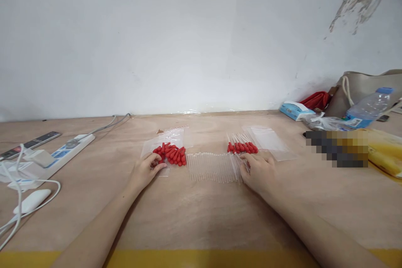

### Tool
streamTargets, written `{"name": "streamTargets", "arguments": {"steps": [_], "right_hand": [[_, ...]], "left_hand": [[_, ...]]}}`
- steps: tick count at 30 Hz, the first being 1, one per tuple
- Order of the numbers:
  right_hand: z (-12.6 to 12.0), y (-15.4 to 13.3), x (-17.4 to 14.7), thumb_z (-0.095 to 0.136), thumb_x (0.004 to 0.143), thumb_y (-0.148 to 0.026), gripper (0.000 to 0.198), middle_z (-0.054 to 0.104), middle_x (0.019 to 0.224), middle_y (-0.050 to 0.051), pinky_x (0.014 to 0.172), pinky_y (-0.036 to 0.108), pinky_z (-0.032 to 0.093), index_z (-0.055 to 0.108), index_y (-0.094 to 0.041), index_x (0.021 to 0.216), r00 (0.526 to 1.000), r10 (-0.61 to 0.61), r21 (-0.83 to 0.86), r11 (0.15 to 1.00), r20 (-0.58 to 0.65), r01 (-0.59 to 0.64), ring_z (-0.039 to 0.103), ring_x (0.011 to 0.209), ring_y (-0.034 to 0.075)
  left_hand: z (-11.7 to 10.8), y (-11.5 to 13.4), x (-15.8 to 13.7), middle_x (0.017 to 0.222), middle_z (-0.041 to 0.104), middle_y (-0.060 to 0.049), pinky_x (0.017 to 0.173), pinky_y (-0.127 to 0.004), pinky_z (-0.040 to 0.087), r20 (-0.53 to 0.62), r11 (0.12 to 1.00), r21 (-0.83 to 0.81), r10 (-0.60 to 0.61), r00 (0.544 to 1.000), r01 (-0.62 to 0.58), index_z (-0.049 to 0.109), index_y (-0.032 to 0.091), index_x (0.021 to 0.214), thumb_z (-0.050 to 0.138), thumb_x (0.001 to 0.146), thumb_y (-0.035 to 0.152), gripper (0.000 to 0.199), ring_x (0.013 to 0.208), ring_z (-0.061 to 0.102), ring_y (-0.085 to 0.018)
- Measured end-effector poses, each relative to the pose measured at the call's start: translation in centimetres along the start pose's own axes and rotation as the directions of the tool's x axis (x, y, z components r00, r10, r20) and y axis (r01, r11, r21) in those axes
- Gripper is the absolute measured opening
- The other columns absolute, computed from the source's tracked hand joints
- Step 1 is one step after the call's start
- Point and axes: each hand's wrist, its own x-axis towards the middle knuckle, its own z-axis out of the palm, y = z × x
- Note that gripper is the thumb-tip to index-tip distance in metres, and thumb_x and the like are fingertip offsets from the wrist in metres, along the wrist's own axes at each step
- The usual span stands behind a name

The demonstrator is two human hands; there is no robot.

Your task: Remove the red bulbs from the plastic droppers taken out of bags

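A heap of red rubber dropper bulbs [176, 155] lies partly on a clear plastic bag. At the left edge of this heap my left hand [147, 171] is curled, its thumb and forefinger closing round a red bulb. Clear thin tubes [210, 167] lie side by side in a row between my hands. My right hand [259, 171] pinches a clear tube at the right end of the row; its fingers partly hide it. Just beyond that hand, droppers [241, 145] with red bulbs fitted on tubes lie together, bulbs toward me.
Flat plastic bags [266, 139] lie behind on the right. A power strip [67, 150] with white cables and a remote control [31, 144] occupy the left. Toward the back right are a tissue pack [295, 110], a plastic bottle [370, 108] and a yellow package [386, 150].
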Motion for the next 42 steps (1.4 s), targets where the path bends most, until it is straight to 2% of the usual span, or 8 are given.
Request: {"name": "streamTargets", "arguments": {"steps": [6,10,17,21,26,32,37,42], "right_hand": [[0.2,-0.3,-0.1,0.045,0.069,-0.018,0.018,0.066,0.071,0.000,0.062,0.029,0.019,0.060,-0.020,0.080,0.999,0.002,-0.007,1.000,0.034,-0.001,0.056,0.067,0.015],[0.5,-0.5,-0.3,0.045,0.069,-0.017,0.021,0.066,0.074,0.000,0.062,0.029,0.019,0.060,-0.020,0.084,0.997,0.007,-0.022,1.000,0.080,-0.005,0.056,0.065,0.014],[0.4,-0.7,-0.5,0.045,0.075,-0.023,0.019,0.066,0.073,0.001,0.063,0.028,0.020,0.061,-0.020,0.085,0.996,-0.008,0.021,1.000,0.084,0.006,0.055,0.063,0.013],[0.7,0.2,0.1,0.043,0.080,-0.028,0.020,0.064,0.074,0.000,0.065,0.029,0.021,0.061,-0.021,0.083,0.999,0.018,0.054,0.998,0.031,-0.020,0.055,0.067,0.013],[1.4,2.1,1.9,0.048,0.080,-0.030,0.019,0.062,0.086,0.004,0.070,0.032,0.023,0.063,-0.023,0.090,0.997,0.020,-0.021,1.000,-0.072,-0.021,0.051,0.081,0.019],[2.2,2.6,3.3,0.050,0.080,-0.030,0.017,0.059,0.101,0.006,0.079,0.039,0.020,0.063,-0.023,0.089,0.996,-0.054,-0.101,0.994,-0.065,0.047,0.045,0.090,0.022],[2.7,3.1,3.2,0.047,0.082,-0.024,0.018,0.060,0.098,0.005,0.082,0.041,0.019,0.064,-0.023,0.089,0.995,-0.077,-0.088,0.994,-0.060,0.071,0.046,0.092,0.021],[2.5,3.2,3.1,0.045,0.084,-0.030,0.021,0.062,0.097,0.004,0.084,0.039,0.017,0.064,-0.025,0.091,0.987,0.048,-0.010,0.999,-0.153,-0.050,0.047,0.090,0.020]], "left_hand": [[-0.2,1.0,0.0,0.071,0.055,0.001,0.055,-0.023,0.042,-0.056,1.000,-0.016,-0.010,0.998,0.009,0.056,0.020,0.088,0.056,0.076,0.042,0.025,0.056,0.050,-0.010],[-0.5,2.2,-0.2,0.071,0.053,0.000,0.056,-0.023,0.042,-0.141,0.999,-0.001,0.053,0.989,-0.053,0.057,0.019,0.089,0.052,0.080,0.035,0.019,0.055,0.047,-0.009],[-0.1,3.5,-0.5,0.079,0.056,-0.003,0.060,-0.023,0.046,-0.047,0.981,-0.049,0.183,0.982,-0.186,0.057,0.019,0.090,0.046,0.084,0.028,0.016,0.067,0.054,-0.011],[0.3,3.9,-0.8,0.079,0.057,-0.003,0.060,-0.023,0.046,-0.045,0.972,-0.052,0.226,0.973,-0.228,0.058,0.019,0.089,0.045,0.084,0.027,0.015,0.068,0.055,-0.012],[0.6,4.8,-0.8,0.078,0.058,-0.004,0.062,-0.023,0.045,-0.025,0.958,-0.072,0.275,0.961,-0.277,0.059,0.018,0.085,0.045,0.084,0.024,0.014,0.068,0.054,-0.012],[1.4,5.8,-0.9,0.078,0.060,-0.004,0.066,-0.027,0.044,-0.001,0.933,-0.079,0.352,0.936,-0.351,0.059,0.019,0.084,0.047,0.083,0.022,0.012,0.071,0.055,-0.014],[1.7,6.2,-0.9,0.077,0.060,-0.004,0.066,-0.028,0.042,0.003,0.920,-0.061,0.389,0.921,-0.388,0.059,0.018,0.084,0.049,0.083,0.020,0.011,0.071,0.054,-0.014],[1.9,6.3,-0.9,0.075,0.059,-0.003,0.066,-0.028,0.039,-0.025,0.909,-0.032,0.415,0.909,-0.416,0.060,0.018,0.083,0.051,0.081,0.020,0.009,0.071,0.052,-0.014]]}}
